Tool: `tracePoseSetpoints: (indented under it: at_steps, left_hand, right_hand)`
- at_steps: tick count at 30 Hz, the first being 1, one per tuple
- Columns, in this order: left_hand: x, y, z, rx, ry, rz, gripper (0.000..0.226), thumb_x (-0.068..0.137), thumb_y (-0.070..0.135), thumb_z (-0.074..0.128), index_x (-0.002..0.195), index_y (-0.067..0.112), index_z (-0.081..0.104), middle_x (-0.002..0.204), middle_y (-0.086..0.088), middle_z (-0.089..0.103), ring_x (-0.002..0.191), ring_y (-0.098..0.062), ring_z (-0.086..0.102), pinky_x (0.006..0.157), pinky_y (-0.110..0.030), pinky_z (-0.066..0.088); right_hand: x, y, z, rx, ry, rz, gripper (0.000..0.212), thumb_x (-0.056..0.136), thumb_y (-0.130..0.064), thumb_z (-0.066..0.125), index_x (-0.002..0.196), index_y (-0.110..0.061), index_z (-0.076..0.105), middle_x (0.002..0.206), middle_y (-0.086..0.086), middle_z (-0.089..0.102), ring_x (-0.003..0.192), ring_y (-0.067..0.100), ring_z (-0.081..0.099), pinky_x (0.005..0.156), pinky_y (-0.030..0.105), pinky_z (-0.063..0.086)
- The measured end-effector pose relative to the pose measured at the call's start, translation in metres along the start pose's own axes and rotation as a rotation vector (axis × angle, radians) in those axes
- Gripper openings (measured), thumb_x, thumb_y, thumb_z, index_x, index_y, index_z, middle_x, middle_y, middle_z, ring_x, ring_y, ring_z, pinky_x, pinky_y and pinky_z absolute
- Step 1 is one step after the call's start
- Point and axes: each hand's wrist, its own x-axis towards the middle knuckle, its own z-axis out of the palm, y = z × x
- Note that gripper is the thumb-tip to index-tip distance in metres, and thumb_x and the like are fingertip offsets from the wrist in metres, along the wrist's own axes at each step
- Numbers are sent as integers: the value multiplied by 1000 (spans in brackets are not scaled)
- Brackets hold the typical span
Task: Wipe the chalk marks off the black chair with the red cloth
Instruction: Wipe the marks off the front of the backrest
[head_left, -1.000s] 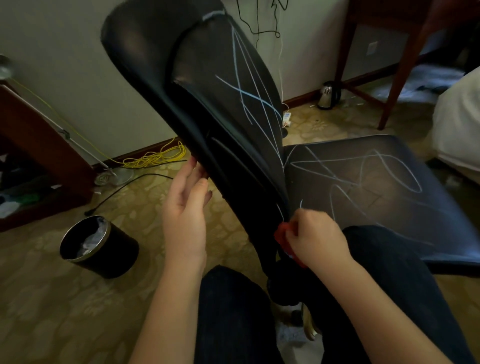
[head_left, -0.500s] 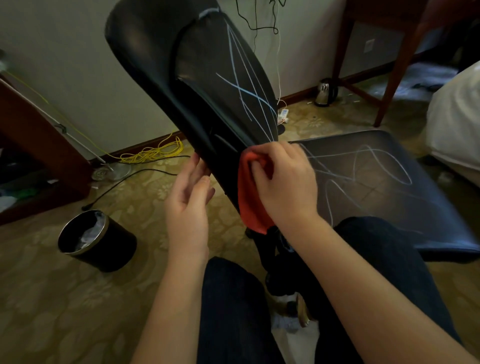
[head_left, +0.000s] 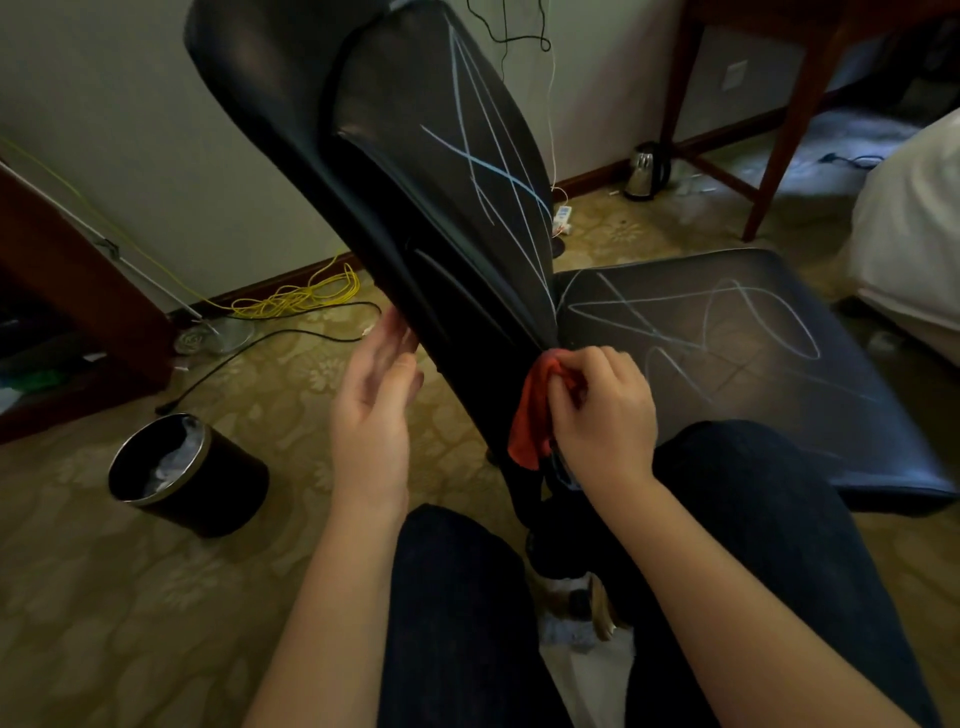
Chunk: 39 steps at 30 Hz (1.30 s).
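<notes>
The black chair stands in front of me, its backrest (head_left: 415, 171) rising to the upper left and its seat (head_left: 753, 364) spreading to the right. Pale chalk lines (head_left: 488, 171) cross the backrest front, and looping chalk scribbles cover the seat. My right hand (head_left: 602, 410) grips the red cloth (head_left: 532, 415) at the lower edge of the backrest, where it meets the seat. Part of the cloth hangs down below my fingers. My left hand (head_left: 371, 410) is held flat with straight fingers against the back side of the backrest.
A black waste bin (head_left: 187, 473) with crumpled paper stands on the patterned carpet at lower left. Yellow cable (head_left: 296, 296) and a black cord lie by the wall. A kettle (head_left: 647, 169) sits near wooden table legs (head_left: 779, 145). A white bed (head_left: 914, 234) is at right. My knees fill the foreground.
My right hand with the red cloth swept up the backrest and has come back down to its lower edge near the seat. My left hand stayed against the backrest's rear.
</notes>
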Motion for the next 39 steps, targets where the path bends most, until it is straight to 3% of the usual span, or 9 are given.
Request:
tracePoseSetpoints:
  at_steps: [5, 9, 18, 23, 27, 33, 36, 39]
  left_hand:
    - [-16, -58, 7, 31, -82, -265, 30, 102, 13, 48, 113, 38, 60, 114, 21, 67, 121, -10, 60, 100, -31, 48]
    - [-22, -71, 16, 45, -60, -244, 37, 101, 5, 47, 121, 36, 55, 109, 28, 63, 113, 5, 57, 96, -21, 49]
    - [-26, -86, 15, 50, -9, -224, 44, 100, 3, 47, 119, 42, 55, 106, 30, 66, 109, 10, 60, 93, -19, 50]
    - [-32, -95, 12, 46, -56, -192, 46, 101, 5, 47, 126, 42, 51, 125, 24, 61, 121, 7, 55, 104, -25, 45]
    - [-41, -106, 14, 65, -123, -176, 51, 99, 7, 52, 139, 36, 42, 129, 26, 55, 125, 9, 50, 103, -15, 42]
    - [-52, -133, 18, 118, -121, -304, 45, 101, 10, 51, 139, 33, 47, 129, 24, 56, 125, 6, 51, 113, -34, 39]
    - [-51, -134, 18, 121, -108, -315, 43, 100, 9, 51, 134, 35, 49, 126, 25, 57, 120, 11, 52, 113, -33, 40]
    - [-49, -136, 16, 118, -89, -323, 40, 100, 10, 52, 127, 39, 52, 126, 22, 60, 121, 5, 55, 113, -35, 41]
  right_hand:
    - [29, -27, -2, 70, 97, -191, 6, 84, -9, 64, 89, -7, 67, 85, 6, 65, 79, 24, 57, 71, 34, 46]
    - [25, -15, 13, 39, 85, -165, 10, 86, -15, 61, 86, -5, 63, 80, 8, 60, 74, 26, 57, 66, 40, 48]
    - [-34, 30, 30, 40, 32, 70, 13, 84, -18, 52, 82, -6, 54, 77, 7, 53, 66, 25, 53, 63, 34, 42]
    - [-57, 44, 30, 55, -94, 158, 19, 84, -24, 48, 78, -7, 52, 73, 8, 53, 63, 28, 53, 62, 34, 40]
    - [-51, 46, 24, 16, -82, 140, 17, 85, -25, 52, 81, -11, 59, 73, 1, 57, 71, 22, 55, 73, 25, 32]
    - [-36, 32, 20, 67, 36, 41, 11, 86, -8, 63, 95, -8, 69, 89, 2, 69, 85, 20, 60, 81, 32, 44]
    - [-24, 29, 18, 55, 77, -33, 9, 86, -9, 65, 93, -8, 69, 87, 1, 68, 85, 18, 60, 82, 29, 41]
    - [-31, 32, 23, 59, 55, 11, 10, 85, -16, 59, 87, -7, 63, 81, 0, 60, 78, 17, 55, 76, 32, 44]
